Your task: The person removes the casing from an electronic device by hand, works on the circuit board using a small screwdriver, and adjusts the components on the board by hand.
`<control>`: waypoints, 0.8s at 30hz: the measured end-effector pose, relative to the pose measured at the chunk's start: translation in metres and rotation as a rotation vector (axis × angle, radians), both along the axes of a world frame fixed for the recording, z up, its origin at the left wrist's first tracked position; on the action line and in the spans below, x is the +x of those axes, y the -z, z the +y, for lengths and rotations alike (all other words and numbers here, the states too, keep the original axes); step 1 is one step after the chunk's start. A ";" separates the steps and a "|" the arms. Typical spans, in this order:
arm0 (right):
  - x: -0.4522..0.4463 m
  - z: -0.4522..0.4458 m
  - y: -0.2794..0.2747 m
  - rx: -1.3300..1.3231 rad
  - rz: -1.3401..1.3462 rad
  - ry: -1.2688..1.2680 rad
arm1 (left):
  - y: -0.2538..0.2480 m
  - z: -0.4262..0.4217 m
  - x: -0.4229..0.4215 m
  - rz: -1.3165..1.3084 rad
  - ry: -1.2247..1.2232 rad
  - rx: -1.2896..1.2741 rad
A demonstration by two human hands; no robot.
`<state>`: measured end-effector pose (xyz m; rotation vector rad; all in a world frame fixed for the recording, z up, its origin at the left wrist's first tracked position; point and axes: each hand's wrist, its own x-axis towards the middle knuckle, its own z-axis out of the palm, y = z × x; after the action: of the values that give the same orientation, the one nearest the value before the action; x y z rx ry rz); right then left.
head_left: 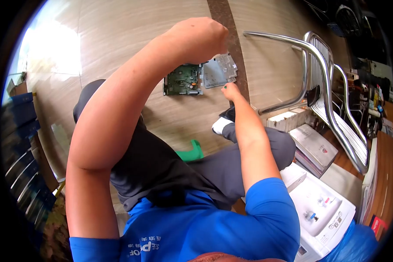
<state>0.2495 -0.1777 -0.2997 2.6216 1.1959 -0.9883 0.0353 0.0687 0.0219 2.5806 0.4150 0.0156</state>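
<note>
My left hand (201, 37) is raised at the top middle, over the far side of the parts on the floor. It is closed in a fist, and what its fingers hold, if anything, is hidden. Below it a green circuit board (182, 81) in a metal frame lies on the floor, partly covered by my left forearm. Beside the board, on its right, is a grey metal plate (215, 73) with cut-outs. My right hand (232, 91) is closed at the plate's near right corner. A tiny dark green spot shows at its fingertips, too small to name.
A green curved object (191, 150) lies between my legs. To the right stand a metal chair (323, 83), a stack of books or folders (313, 146) and a white water dispenser (323, 205). Blue boxes (24, 113) line the left side. The floor (118, 39) is tiled, with a dark strip.
</note>
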 end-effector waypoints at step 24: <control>0.013 0.023 0.076 0.060 -0.065 0.281 | 0.020 0.025 0.003 0.252 0.021 -0.110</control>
<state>0.2622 -0.1549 -0.3759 2.9021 0.8717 -0.9103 0.0385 0.0938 0.0021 2.4849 0.4663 -0.3338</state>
